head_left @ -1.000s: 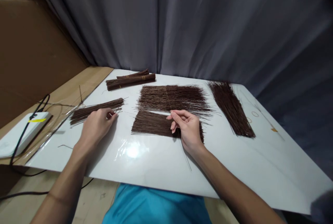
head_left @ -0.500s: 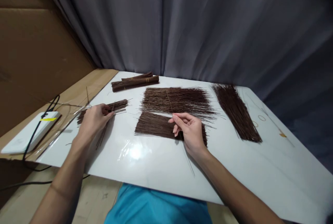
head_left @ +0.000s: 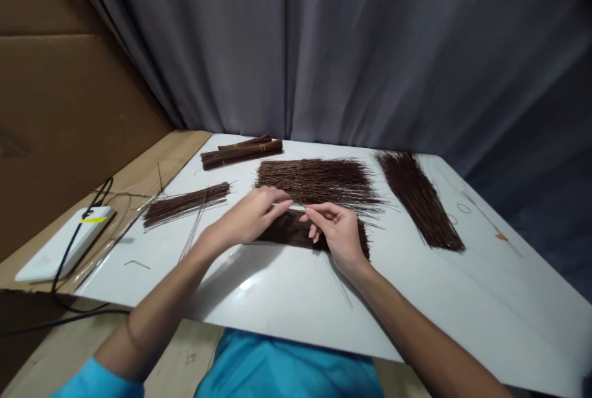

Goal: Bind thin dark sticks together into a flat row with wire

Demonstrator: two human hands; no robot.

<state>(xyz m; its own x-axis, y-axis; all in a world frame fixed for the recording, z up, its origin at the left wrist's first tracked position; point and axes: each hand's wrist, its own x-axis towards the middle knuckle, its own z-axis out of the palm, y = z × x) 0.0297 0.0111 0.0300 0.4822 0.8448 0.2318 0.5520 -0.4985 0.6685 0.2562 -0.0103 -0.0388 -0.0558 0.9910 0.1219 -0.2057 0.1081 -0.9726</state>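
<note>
My right hand [head_left: 340, 234] pinches a thin brown stick [head_left: 343, 287] between thumb and fingertips, its lower end slanting down past the wrist. Beneath both hands lies a flat pile of dark brown sticks [head_left: 296, 229], partly covered by them. My left hand [head_left: 253, 213] hovers over the left part of this pile, fingers stretched towards the right fingertips, thumb slightly apart, with nothing visible in it. Just behind the hands is a second, looser pile of brown sticks [head_left: 319, 179]. To the left of my left hand rests a smaller stick pile [head_left: 185, 205].
Tied stick bundles [head_left: 243, 154] lie at the back left. Another stick pile [head_left: 419, 200] slants at the right, near rubber bands [head_left: 464, 208]. A white device [head_left: 60, 250] with a black cable sits on cardboard at the left. A grey curtain [head_left: 324, 46] hangs behind the white table [head_left: 416, 305].
My left hand has left the small left pile and moved right, close to my right hand. The right hand keeps its pinch on the stick in nearly the same place.
</note>
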